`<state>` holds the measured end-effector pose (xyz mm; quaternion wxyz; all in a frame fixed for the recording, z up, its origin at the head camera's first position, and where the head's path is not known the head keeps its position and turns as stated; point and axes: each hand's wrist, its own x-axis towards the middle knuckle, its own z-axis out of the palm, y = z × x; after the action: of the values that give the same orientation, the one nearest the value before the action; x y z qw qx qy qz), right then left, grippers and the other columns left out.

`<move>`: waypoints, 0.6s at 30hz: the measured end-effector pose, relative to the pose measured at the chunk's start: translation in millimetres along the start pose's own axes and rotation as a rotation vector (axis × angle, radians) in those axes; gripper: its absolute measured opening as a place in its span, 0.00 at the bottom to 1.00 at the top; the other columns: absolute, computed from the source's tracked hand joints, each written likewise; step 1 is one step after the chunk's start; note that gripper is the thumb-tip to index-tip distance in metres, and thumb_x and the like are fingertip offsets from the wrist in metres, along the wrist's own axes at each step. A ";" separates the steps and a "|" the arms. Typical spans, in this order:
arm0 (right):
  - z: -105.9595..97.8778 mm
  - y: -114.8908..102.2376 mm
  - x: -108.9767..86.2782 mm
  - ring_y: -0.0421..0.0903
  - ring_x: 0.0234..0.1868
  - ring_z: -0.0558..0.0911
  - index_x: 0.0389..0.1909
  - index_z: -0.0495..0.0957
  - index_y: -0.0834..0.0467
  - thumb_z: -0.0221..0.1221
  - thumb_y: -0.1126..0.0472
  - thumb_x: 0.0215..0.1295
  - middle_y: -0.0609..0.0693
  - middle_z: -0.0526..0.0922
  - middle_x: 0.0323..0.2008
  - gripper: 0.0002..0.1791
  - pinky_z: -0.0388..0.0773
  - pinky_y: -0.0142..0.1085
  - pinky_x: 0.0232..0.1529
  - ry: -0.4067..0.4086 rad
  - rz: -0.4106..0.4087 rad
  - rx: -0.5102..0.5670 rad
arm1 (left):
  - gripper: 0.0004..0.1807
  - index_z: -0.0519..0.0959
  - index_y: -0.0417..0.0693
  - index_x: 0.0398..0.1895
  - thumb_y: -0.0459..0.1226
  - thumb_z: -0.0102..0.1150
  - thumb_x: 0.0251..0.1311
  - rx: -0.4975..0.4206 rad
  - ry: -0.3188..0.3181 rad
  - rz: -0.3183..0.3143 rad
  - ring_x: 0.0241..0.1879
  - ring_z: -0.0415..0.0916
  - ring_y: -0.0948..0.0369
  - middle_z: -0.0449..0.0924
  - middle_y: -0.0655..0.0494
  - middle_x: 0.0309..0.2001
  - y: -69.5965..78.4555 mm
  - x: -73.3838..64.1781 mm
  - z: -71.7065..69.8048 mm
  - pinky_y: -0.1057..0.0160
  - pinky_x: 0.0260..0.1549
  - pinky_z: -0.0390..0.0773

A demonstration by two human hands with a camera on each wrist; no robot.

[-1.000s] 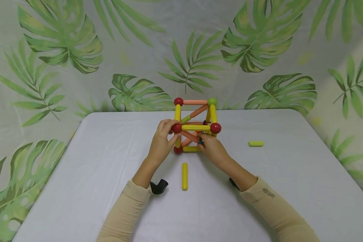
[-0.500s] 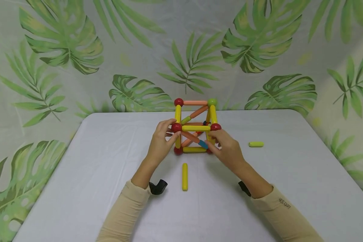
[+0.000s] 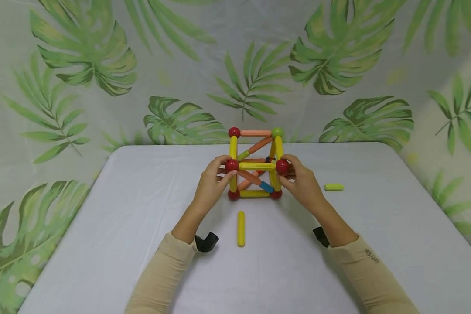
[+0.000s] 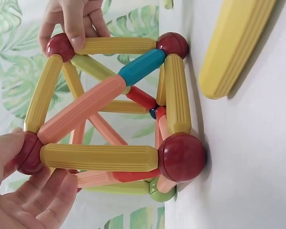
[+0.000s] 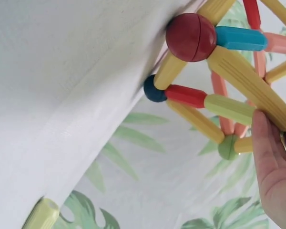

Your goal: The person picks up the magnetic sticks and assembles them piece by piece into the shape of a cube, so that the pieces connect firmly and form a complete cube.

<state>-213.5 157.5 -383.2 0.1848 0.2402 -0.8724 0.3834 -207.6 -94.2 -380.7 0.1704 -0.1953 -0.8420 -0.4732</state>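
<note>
A cube frame of magnetic sticks (image 3: 257,166) and balls stands on the table. My left hand (image 3: 211,183) pinches the red ball (image 3: 232,165) at its upper front left corner between thumb and fingers. Opposite it, my right hand (image 3: 304,185) holds the red ball (image 3: 282,166) at the upper front right corner. Across the front face runs a diagonal of a salmon stick (image 4: 83,109) joined to a short blue stick (image 4: 142,67), which meets the lower right red ball (image 4: 172,45). Other diagonals cross the side and back faces, partly hidden in the head view.
A loose yellow stick (image 3: 241,229) lies in front of the cube. To the right is a short lime-green stick (image 3: 333,187). A leaf-patterned cloth (image 3: 172,78) hangs behind the white table (image 3: 102,244).
My right hand has left the short blue stick, moved up and right, and taken hold of the upper right red ball. The left hand stays on its ball.
</note>
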 end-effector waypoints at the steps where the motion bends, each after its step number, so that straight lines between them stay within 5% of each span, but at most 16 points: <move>1: -0.9 0.9 -0.3 0.48 0.34 0.80 0.54 0.62 0.59 0.61 0.70 0.53 0.58 0.79 0.37 0.27 0.78 0.37 0.35 0.002 -0.002 0.006 | 0.23 0.67 0.46 0.55 0.40 0.58 0.56 0.006 -0.002 0.001 0.40 0.74 0.60 0.71 0.52 0.48 0.7 0.1 0.4 0.66 0.34 0.76; 4: -5.3 2.7 -1.0 0.49 0.35 0.80 0.55 0.61 0.58 0.61 0.68 0.54 0.57 0.79 0.38 0.28 0.77 0.38 0.37 -0.026 -0.001 0.022 | 0.27 0.63 0.44 0.57 0.40 0.59 0.56 0.015 -0.006 -0.030 0.40 0.73 0.58 0.69 0.51 0.48 2.4 -2.0 1.3 0.65 0.35 0.76; 7: -14.5 6.8 -3.7 0.50 0.39 0.78 0.59 0.58 0.57 0.62 0.63 0.55 0.56 0.77 0.40 0.32 0.76 0.41 0.41 -0.075 0.035 0.021 | 0.30 0.59 0.40 0.56 0.43 0.60 0.55 0.067 -0.058 -0.144 0.39 0.71 0.56 0.66 0.48 0.47 3.8 -9.4 1.9 0.65 0.32 0.75; 12: -45.6 31.0 -18.2 0.56 0.47 0.72 0.60 0.59 0.58 0.61 0.55 0.57 0.57 0.72 0.46 0.33 0.69 0.49 0.49 -0.128 0.126 -0.029 | 0.30 0.64 0.38 0.49 0.50 0.60 0.53 0.280 -0.368 -0.347 0.32 0.70 0.56 0.70 0.48 0.40 5.0 -30.3 9.3 0.63 0.27 0.74; 15: -64.7 55.4 -29.2 0.58 0.53 0.67 0.60 0.61 0.60 0.60 0.55 0.58 0.60 0.69 0.53 0.31 0.63 0.52 0.52 -0.196 0.193 -0.095 | 0.34 0.66 0.36 0.52 0.53 0.59 0.52 0.392 -0.568 -0.379 0.30 0.70 0.57 0.73 0.49 0.38 7.2 -44.3 18.6 0.61 0.28 0.73; 18: -79.5 76.2 -38.0 0.62 0.59 0.60 0.61 0.60 0.64 0.59 0.60 0.59 0.64 0.63 0.58 0.31 0.58 0.56 0.54 -0.332 0.275 -0.147 | 0.36 0.64 0.36 0.57 0.51 0.61 0.52 0.446 -0.672 -0.360 0.29 0.70 0.59 0.73 0.50 0.36 12.0 -56.2 27.0 0.62 0.28 0.73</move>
<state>-214.2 273.3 -395.9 0.0017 0.1650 -0.9409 0.2957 -155.9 -74.6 -411.8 -0.1600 -0.1470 -0.9527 -0.2124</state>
